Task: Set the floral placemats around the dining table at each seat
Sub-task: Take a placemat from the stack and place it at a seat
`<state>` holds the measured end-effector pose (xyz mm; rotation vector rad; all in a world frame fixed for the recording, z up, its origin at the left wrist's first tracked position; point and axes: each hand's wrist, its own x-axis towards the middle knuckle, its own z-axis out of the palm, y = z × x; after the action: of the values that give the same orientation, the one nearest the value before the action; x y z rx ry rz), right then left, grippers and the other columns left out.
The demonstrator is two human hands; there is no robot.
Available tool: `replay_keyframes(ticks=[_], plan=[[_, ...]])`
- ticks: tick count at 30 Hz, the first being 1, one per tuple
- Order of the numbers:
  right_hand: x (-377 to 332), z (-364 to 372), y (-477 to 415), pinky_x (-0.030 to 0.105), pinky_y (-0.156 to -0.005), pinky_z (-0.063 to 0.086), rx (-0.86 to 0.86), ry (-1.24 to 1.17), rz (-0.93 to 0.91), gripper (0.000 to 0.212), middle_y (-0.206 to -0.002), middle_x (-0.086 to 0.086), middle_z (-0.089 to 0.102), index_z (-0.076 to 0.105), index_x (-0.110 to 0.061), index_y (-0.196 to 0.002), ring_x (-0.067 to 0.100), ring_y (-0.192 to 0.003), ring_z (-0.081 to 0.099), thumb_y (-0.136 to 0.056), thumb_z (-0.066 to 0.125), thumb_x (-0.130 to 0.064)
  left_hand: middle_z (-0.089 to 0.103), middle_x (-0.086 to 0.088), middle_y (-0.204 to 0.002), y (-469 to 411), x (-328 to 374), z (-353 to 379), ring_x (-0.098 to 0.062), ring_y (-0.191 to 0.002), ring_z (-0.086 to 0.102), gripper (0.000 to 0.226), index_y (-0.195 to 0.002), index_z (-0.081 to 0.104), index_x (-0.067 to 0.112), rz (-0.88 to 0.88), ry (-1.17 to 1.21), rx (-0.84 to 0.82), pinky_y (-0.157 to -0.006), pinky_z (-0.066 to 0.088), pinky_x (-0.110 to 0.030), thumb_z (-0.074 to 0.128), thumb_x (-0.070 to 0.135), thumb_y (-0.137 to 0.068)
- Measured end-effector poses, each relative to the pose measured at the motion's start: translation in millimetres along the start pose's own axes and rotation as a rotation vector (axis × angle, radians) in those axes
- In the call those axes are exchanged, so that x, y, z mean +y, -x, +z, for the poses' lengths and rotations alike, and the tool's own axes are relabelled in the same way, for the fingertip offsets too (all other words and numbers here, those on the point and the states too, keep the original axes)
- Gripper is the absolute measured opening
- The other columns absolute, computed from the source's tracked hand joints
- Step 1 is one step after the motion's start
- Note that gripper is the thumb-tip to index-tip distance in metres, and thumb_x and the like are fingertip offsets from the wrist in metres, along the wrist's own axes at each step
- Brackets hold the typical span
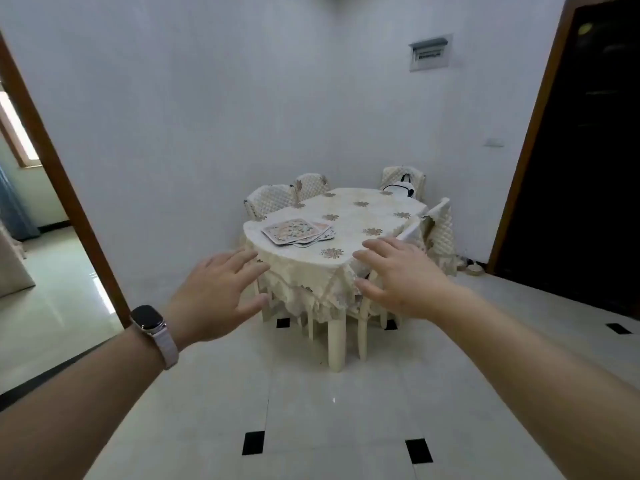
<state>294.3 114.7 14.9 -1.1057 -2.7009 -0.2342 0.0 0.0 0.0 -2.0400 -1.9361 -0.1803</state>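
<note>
A loose stack of floral placemats point(298, 231) lies on the near left part of an oval dining table point(349, 216) covered with a cream lace cloth. The table stands some way ahead of me, near the room's far corner. My left hand point(216, 292), with a watch on its wrist, is stretched out in the air with fingers spread and holds nothing. My right hand point(398, 275) is likewise raised with straight fingers and holds nothing. Both hands are well short of the table.
Chairs with quilted cream covers stand round the table: two at the back left point(273, 199), one at the back right point(403, 178) with a white bag, one on the right point(441, 230). A glossy tiled floor point(311, 410) lies between. Brown door frames point(62, 181) flank both sides.
</note>
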Motion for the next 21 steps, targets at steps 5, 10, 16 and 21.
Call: replay_keyframes(ticks=[5,10,16,21], plan=[[-1.2,41.1,-79.2,0.043,-0.119,0.019,-0.056,0.047,-0.015,0.059,-0.161,-0.002,0.026,0.028,-0.029,-0.151,0.021,-0.148,0.019,-0.098,0.031,-0.056,0.047,-0.003,-0.147,-54.0,-55.2,50.5,-0.024,-0.137,0.04,0.069,-0.138,0.051,0.026,-0.004,0.022,0.015,-0.108,0.034,-0.045,0.027,0.064,-0.085],[-3.0,68.7,-175.4,0.043,-0.118,0.022,-0.103,0.091,-0.036,0.059,-0.159,-0.001,0.029,0.031,-0.029,-0.149,0.023,-0.147,0.022,-0.097,0.031,-0.057,0.048,-0.004,-0.147,-111.1,-120.2,95.5,-0.024,-0.136,0.041,0.07,-0.14,0.048,0.025,0.017,0.06,0.015,-0.109,0.032,-0.043,0.028,0.064,-0.086],[0.3,80.2,-272.1,0.042,-0.116,0.023,-0.069,0.107,-0.037,0.057,-0.157,-0.002,0.033,0.037,-0.031,-0.146,0.023,-0.145,0.025,-0.096,0.036,-0.058,0.053,-0.006,-0.142,-185.2,-181.6,124.2,-0.026,-0.133,0.046,0.065,-0.134,0.055,0.024,0.007,0.084,0.042,-0.105,0.034,-0.046,0.032,0.061,-0.085],[22.8,99.8,-325.1,0.044,-0.116,0.024,-0.056,0.093,-0.011,0.055,-0.158,-0.001,0.032,0.039,-0.032,-0.145,0.024,-0.145,0.024,-0.096,0.037,-0.057,0.055,-0.006,-0.14,-241.5,-208.5,144.1,-0.025,-0.13,0.048,0.062,-0.131,0.058,0.023,0.053,0.084,0.058,-0.104,0.037,-0.048,0.035,0.059,-0.086]])
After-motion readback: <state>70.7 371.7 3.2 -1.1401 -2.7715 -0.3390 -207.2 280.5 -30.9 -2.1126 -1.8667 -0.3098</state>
